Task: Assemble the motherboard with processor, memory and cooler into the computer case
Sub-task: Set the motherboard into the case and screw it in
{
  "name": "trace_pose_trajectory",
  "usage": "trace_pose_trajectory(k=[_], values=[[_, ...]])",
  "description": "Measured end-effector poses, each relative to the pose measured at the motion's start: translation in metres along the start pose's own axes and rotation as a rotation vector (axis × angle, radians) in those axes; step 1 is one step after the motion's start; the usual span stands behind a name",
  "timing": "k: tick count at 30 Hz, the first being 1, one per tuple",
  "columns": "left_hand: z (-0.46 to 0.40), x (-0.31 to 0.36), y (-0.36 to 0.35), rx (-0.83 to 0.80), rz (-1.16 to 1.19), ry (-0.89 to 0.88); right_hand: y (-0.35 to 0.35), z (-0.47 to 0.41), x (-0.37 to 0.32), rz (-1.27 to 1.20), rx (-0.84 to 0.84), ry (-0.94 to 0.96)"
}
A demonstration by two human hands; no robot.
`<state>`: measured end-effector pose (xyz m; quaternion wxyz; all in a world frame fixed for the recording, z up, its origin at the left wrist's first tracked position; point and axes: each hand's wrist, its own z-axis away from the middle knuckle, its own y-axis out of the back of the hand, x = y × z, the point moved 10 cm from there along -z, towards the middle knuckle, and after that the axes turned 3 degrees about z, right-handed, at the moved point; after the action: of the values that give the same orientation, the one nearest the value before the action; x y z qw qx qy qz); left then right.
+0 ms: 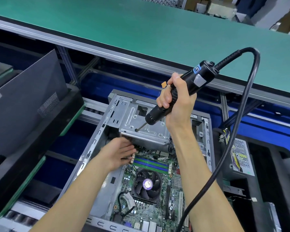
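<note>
An open grey computer case (97, 139) lies below me with a green motherboard (159, 208) inside it. On the board sit a black cooler fan (146, 185) and green and blue memory slots (151, 163). My right hand (176, 101) grips a black electric screwdriver (182, 87), held above the case's metal drive cage (141, 121), bit pointing down-left. My left hand (118, 152) reaches with straight fingers to the board's upper left corner under the cage, touching there; what its fingertips touch is blurred.
The screwdriver's thick black cable (238, 114) loops to the right and down past my right arm. A power supply (241, 158) with coloured wires lies right of the case. A dark case panel (27, 104) stands at left. A green bench top (124, 27) runs behind.
</note>
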<state>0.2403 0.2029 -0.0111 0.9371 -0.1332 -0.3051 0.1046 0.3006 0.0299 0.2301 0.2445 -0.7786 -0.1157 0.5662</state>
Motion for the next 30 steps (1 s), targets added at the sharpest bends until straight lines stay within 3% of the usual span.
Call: trace_pose_trajectory(k=[2,4,6,8,13,19,30], values=[[0.009,0.017,0.011,0.158,-0.431,-0.23,-0.008,0.0,0.0,0.048,-0.04,0.02],[0.019,0.023,0.004,0.198,-0.875,-0.432,-0.02,0.001,-0.001,0.112,-0.1,0.053],[0.021,0.015,-0.007,0.189,-1.234,-0.517,-0.035,0.004,0.001,0.191,-0.168,0.081],[0.018,0.006,-0.016,0.148,-1.398,-0.549,-0.049,0.009,0.007,0.271,-0.226,0.081],[0.016,0.0,-0.019,0.13,-1.41,-0.551,-0.061,0.017,0.024,0.411,-0.254,0.064],[0.016,-0.006,-0.025,0.037,-1.376,-0.52,-0.056,0.019,0.035,0.356,-0.235,0.014],[0.009,-0.005,-0.022,0.021,-1.327,-0.507,-0.054,0.021,0.047,0.407,-0.256,0.028]])
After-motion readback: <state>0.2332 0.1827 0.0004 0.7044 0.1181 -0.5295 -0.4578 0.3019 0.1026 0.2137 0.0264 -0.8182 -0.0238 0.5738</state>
